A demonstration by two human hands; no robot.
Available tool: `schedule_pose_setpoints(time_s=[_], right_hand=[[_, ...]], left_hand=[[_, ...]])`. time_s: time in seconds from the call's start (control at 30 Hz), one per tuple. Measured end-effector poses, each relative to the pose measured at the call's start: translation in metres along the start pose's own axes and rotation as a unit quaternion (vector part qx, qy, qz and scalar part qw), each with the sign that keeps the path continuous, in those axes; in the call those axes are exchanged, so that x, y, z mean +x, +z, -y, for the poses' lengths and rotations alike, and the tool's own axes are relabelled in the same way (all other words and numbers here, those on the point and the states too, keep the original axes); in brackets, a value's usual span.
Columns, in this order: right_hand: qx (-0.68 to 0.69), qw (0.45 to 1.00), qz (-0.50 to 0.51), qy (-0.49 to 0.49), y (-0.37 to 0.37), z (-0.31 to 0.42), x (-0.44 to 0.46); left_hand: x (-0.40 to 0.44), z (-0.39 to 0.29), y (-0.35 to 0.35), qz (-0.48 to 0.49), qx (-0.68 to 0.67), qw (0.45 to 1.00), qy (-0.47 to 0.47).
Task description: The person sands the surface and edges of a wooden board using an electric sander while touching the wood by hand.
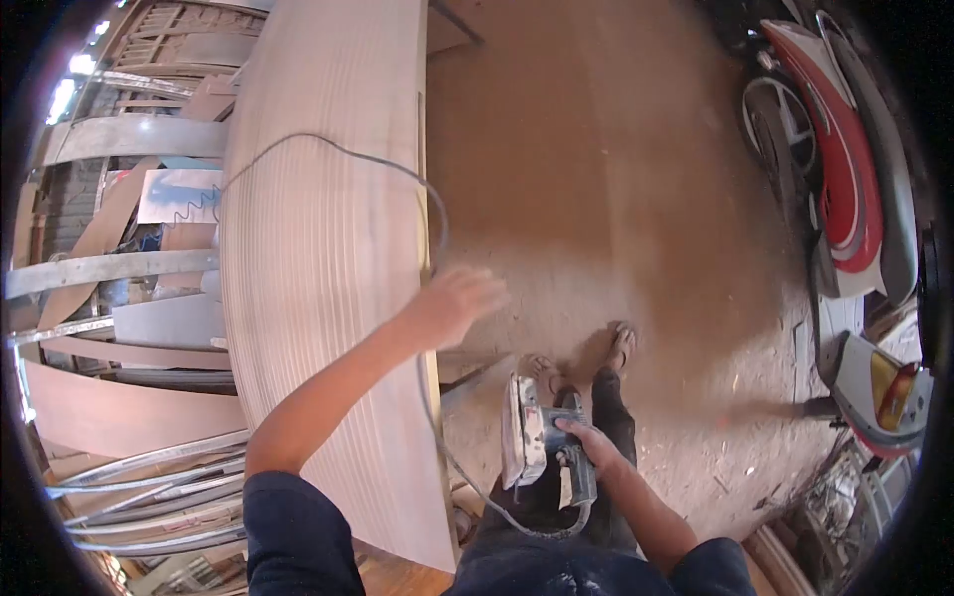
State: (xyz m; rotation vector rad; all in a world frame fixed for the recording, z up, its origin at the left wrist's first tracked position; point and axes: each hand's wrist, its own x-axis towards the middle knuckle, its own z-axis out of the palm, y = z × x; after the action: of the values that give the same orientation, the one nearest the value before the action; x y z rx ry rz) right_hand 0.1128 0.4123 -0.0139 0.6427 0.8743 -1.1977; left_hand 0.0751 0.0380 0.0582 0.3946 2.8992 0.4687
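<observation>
My right hand (593, 445) grips an electric sander (562, 452) by its dark body, in front of my legs. The sander is turned on its side, its pale, dusty pad (523, 432) facing left toward the board. From its rear a grey power cord (434, 427) loops down, climbs along the board's edge and crosses the top. My left hand (459, 304) hovers at the right edge of the long wooden board (323, 268), slightly blurred, its fingers stretched to the right with nothing seen in them. Pale lengthwise stripes of grain cover the board.
Wood panels and offcuts (139, 407) lean along the left, with curved strips (159, 497) stacked below. A red and white motorbike (830, 149) stands at the right. My feet (621, 348) are on a dusty floor (696, 427) scattered with chips.
</observation>
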Motion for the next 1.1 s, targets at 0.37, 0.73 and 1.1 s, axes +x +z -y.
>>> schedule_pose_setpoints(time_s=[0.37, 0.73, 1.1], right_hand=[[0.031, 0.967, -0.115, -0.224, -0.026, 0.020, -0.007], [0.028, 0.957, -0.090, -0.273, 0.052, 0.052, 0.011], [-0.104, 0.924, -0.053, -0.365, 0.096, 0.044, 0.035]], left_hand=[[-0.110, -0.026, -0.008, 0.274, -0.072, 0.949, 0.138], [-0.406, -0.125, 0.020, 0.705, -0.172, 0.676, -0.129], [-0.281, -0.063, 0.017, 0.111, 0.100, 0.982, -0.119]])
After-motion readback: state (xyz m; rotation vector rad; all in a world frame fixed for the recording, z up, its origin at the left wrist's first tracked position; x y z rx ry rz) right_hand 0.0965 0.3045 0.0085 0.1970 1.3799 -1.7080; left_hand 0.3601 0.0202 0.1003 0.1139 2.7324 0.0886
